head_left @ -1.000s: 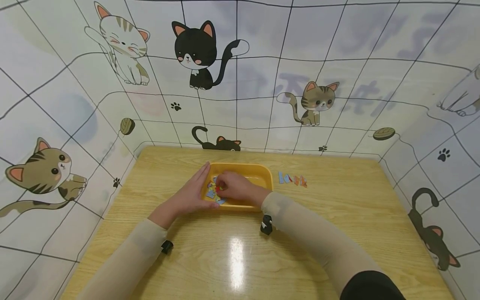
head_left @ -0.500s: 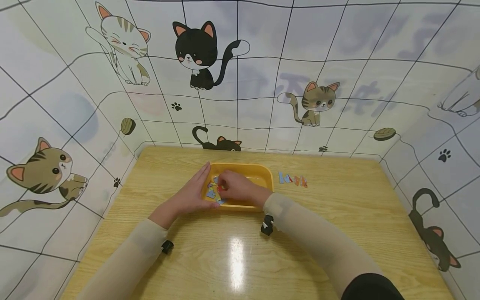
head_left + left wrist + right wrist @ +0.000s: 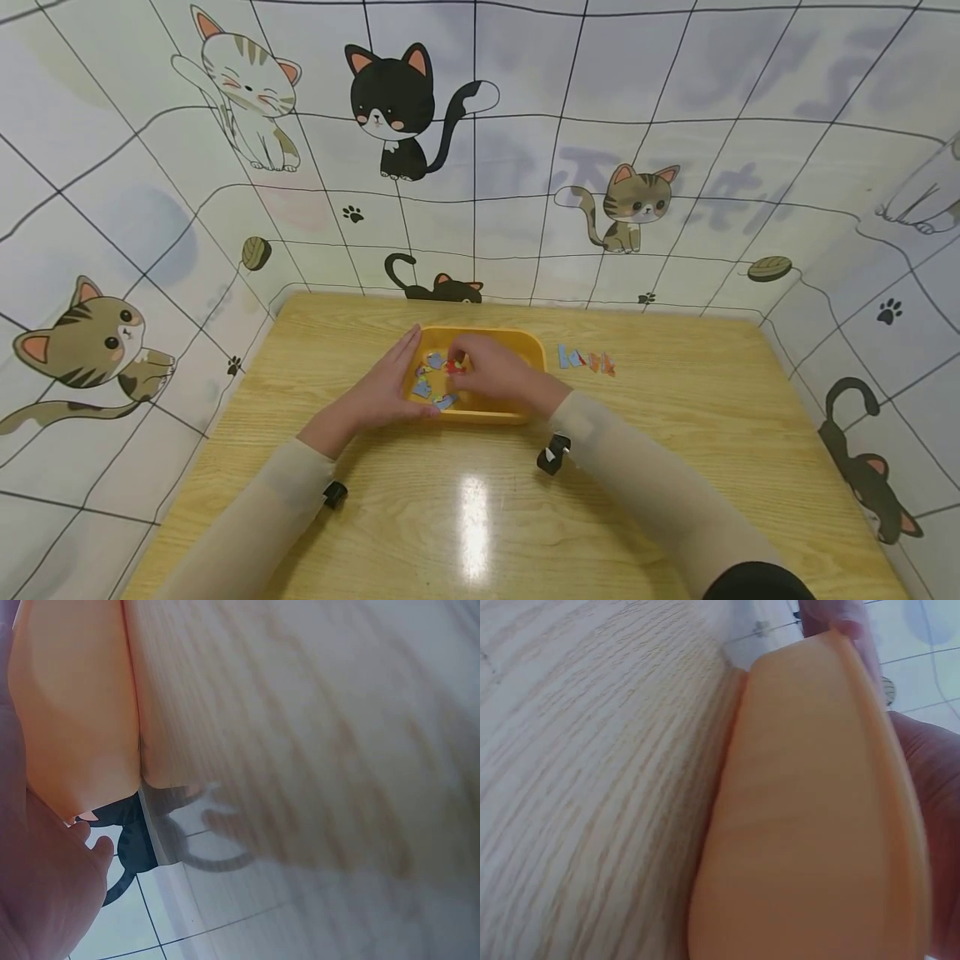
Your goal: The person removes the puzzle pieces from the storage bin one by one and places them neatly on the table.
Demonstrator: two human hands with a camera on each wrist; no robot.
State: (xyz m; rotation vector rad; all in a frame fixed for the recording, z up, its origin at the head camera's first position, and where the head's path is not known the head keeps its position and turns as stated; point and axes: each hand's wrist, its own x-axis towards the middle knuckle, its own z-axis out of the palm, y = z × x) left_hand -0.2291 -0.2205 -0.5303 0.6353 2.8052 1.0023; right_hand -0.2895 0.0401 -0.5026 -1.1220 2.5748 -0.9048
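Observation:
A yellow plastic tray (image 3: 510, 416) stands on the wooden table, with several small blue and yellow puzzle pieces (image 3: 422, 389) at its left end. My left hand (image 3: 382, 386) spans that end, fingers straight along the left side and thumb on the near rim. Inside the tray my right hand (image 3: 491, 367) pinches a red puzzle piece (image 3: 454, 367) between thumb and forefinger; the fingers partly cover it. In the left wrist view, part of the left hand (image 3: 52, 877) lies beside the tray's wall (image 3: 75, 712). The tray's outer wall (image 3: 802, 802) fills much of the right wrist view.
To the right of the tray, several blue and orange puzzle pieces (image 3: 594, 362) lie in a row on the table (image 3: 675, 417). A cat-patterned cloth (image 3: 517, 150) rises behind the table and at both sides.
My right hand has moved a little right inside the tray with the red piece, uncovering more of the blue and yellow pieces. My left hand has stayed in place.

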